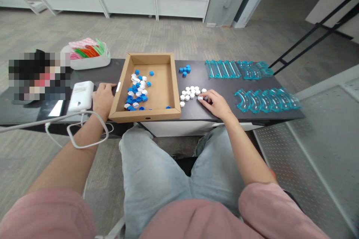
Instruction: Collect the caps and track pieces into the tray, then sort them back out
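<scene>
My right hand (215, 102) has its thumb and fingers closed on a small white hexagonal piece (200, 98) at the right edge of a cluster. More white hexagonal pieces (192, 96) lie together on the dark table just left of it. Beyond them sits a small group of blue hexagonal pieces (184, 70). On the left, my left hand (103, 97) rests beside the shallow cardboard box (176, 89), fingers loosely apart and partly hidden, seemingly holding nothing. Inside the box, mixed blue and white pieces (137, 91) lie mostly in its left half.
Clear teal-edged plastic parts lie at right: a straight set (223, 69), a curved set (251, 70) and a nearer curved row (266, 101). A white device (81, 97) with a white cable (84, 146) over my left forearm and a bin of colourful strips (91, 61) are left.
</scene>
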Motion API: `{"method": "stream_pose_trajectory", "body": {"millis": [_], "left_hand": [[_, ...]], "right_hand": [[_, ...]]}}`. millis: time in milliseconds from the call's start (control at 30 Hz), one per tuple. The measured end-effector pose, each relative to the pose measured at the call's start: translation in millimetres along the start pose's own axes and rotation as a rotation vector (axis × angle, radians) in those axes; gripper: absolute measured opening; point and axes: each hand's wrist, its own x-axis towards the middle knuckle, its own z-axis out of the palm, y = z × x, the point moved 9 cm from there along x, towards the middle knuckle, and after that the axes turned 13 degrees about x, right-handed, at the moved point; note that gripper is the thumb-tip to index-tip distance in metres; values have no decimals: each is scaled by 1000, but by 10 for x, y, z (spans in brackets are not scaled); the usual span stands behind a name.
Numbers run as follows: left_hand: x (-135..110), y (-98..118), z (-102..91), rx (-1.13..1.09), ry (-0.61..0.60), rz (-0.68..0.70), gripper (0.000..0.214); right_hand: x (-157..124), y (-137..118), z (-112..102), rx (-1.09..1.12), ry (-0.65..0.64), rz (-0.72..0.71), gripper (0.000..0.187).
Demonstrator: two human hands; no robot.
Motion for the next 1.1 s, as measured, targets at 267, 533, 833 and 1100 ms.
{"method": "stream_pose_trajectory", "body": {"millis": [267, 533, 833, 1100], "left_hand": [[26, -6, 21, 22, 27, 18, 60], [26, -1, 22, -1, 27, 10, 60], [44, -26, 40, -3, 48, 17, 55], [71, -41, 69, 13, 52, 21, 55]], "right_hand": [[14, 207, -84, 11, 146, 8, 37], [47, 244, 1, -138, 12, 36, 121], [523, -110, 640, -169, -289, -79, 130], [541, -313, 729, -176, -273, -160, 78]]}}
